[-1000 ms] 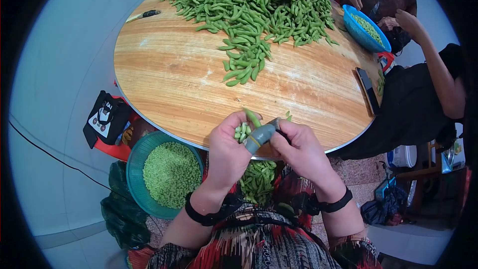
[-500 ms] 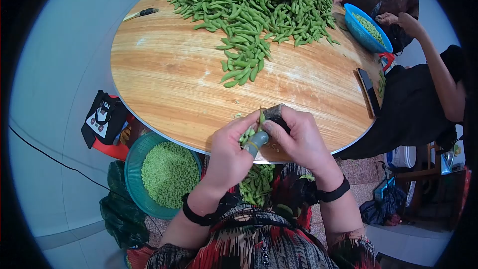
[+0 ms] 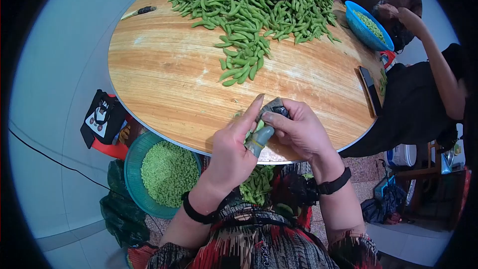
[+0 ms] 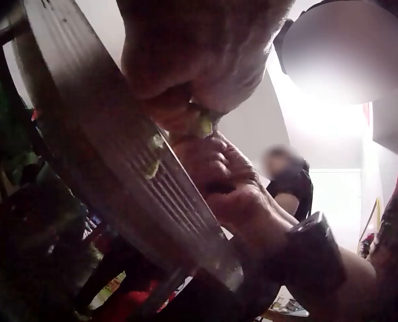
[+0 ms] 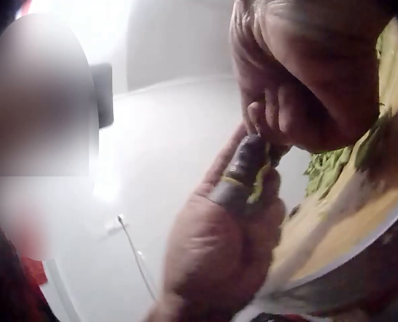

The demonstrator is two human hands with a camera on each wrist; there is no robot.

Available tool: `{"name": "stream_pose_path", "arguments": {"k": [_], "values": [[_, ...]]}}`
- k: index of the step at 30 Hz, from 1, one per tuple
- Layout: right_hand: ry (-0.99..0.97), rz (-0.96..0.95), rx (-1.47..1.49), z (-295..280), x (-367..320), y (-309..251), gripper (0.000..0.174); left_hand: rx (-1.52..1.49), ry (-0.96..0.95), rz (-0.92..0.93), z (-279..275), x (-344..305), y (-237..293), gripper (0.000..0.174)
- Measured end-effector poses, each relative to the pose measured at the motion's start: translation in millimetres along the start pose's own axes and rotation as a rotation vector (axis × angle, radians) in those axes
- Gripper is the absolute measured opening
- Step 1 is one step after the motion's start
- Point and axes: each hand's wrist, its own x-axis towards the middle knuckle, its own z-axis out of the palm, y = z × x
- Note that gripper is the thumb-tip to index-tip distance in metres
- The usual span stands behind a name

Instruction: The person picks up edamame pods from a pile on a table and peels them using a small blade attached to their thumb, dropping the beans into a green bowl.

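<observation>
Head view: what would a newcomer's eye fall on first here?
Probably the big heap of green pods, spread over the far part of the round wooden table. Next, the left hand and right hand, close together at the near edge, with a grey cover on the left thumb. Then the teal basket of pale green beans, at lower left.

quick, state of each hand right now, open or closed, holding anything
Left hand: closed, holding green beans.
Right hand: curled; whether it pinches anything cannot be told.
</observation>
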Motion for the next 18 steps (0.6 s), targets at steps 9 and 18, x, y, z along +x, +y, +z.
{"name": "stream_pose_path", "arguments": {"k": [9,18], "values": [[-0.254,0.124,0.882,13.6,1.0,17.8,0.008,-0.010,0.041,0.446,-7.6,-0.1,-15.3,0.023],[0.259,-0.486,-0.314,39.0,-2.1,4.0,0.013,-1.307,-0.061,-0.471,-16.8,-11.8,10.5,0.015]]}}
